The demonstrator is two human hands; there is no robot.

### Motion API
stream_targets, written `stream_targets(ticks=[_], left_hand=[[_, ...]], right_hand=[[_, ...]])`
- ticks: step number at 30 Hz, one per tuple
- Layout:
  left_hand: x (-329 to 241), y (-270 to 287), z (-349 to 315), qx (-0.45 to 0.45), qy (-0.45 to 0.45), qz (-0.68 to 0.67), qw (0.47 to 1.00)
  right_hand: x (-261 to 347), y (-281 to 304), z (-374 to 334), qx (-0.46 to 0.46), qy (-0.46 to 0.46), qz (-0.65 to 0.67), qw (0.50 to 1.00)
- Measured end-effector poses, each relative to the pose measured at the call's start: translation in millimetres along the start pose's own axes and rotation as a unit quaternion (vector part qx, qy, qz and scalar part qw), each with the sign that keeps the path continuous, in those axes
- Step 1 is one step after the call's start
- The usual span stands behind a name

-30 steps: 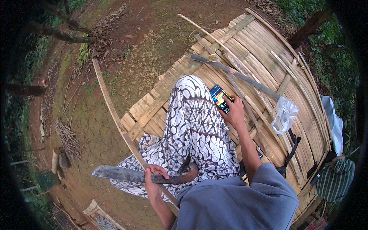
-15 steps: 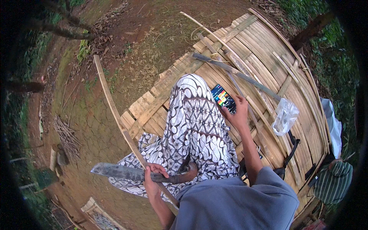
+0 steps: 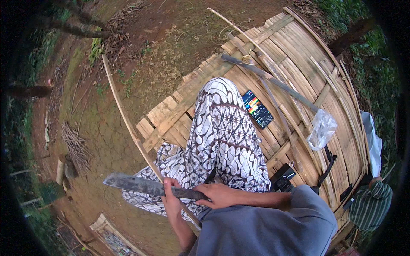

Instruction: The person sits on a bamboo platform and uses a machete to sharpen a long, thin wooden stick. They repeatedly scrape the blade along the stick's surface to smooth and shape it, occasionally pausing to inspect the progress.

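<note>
Machete and long strip crossed low over the seated person's patterned cloth, close in front of the grey shirt. The broad, dark blade pointed to the person's left, and its other end ran in under the right hand. That hand was curled around the handle, covering most of it. The left hand was closed at the crossing, grasping blade and strip together (quite how the fingers shared the two, I could not tell). The strip, pale and slightly bent, slanted from the upper left down past the left hand, its lower end near the shirt.

Beside the raised knee, a phone lay face up on the bamboo platform, its screen lit and colourful, well apart from both hands. Further right, a dark pole lay slantwise across the platform, one end at a clear plastic bag. Near the right forearm sat a black box. At the far right, a co-worker in a striped top was partly in view, while a pile of sticks lay on the ground to the left.
</note>
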State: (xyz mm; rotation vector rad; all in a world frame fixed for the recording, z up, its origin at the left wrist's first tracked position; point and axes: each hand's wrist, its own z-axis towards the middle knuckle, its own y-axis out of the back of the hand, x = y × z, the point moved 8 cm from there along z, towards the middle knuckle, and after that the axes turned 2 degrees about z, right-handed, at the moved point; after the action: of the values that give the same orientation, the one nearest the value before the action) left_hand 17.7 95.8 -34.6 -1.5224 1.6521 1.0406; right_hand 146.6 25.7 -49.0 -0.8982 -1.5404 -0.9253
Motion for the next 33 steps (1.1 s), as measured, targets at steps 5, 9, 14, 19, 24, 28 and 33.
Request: stream_targets(ticks=[5,9,14,19,24,28,33], left_hand=[[-7.4,13.1,-7.2,-0.031,-0.003,0.042,0.999],[5.2,20.4,-17.7,0.124,-0.026,0.002,0.992],[-15.5,-14.7,-46.4,0.141,0.019,-0.009,0.990],[-14.1,-11.9,-66.3,0.188,0.041,-0.003,0.981],[-12.2,-27.8,-63.2,0.223,-0.010,0.048,0.973],[-4.8,-25.4,-60.8,0.223,-0.046,0.132,0.965],[16.0,-6.4,-70.7,0.197,0.020,0.132,0.971]], right_hand=[[13.8,12.3,1.8,-0.010,-0.010,-0.017,1.000],[39.5,61.8,7.7,-0.060,-0.030,-0.198,0.978],[72.7,90.9,13.2,-0.095,0.084,-0.350,0.928],[53.9,184.8,19.3,-0.224,0.048,-0.371,0.900],[55.8,166.1,10.3,-0.166,0.019,-0.397,0.902],[73.8,158.8,0.7,-0.150,0.093,-0.461,0.869],[31.7,245.8,8.7,-0.286,-0.080,-0.385,0.874]])
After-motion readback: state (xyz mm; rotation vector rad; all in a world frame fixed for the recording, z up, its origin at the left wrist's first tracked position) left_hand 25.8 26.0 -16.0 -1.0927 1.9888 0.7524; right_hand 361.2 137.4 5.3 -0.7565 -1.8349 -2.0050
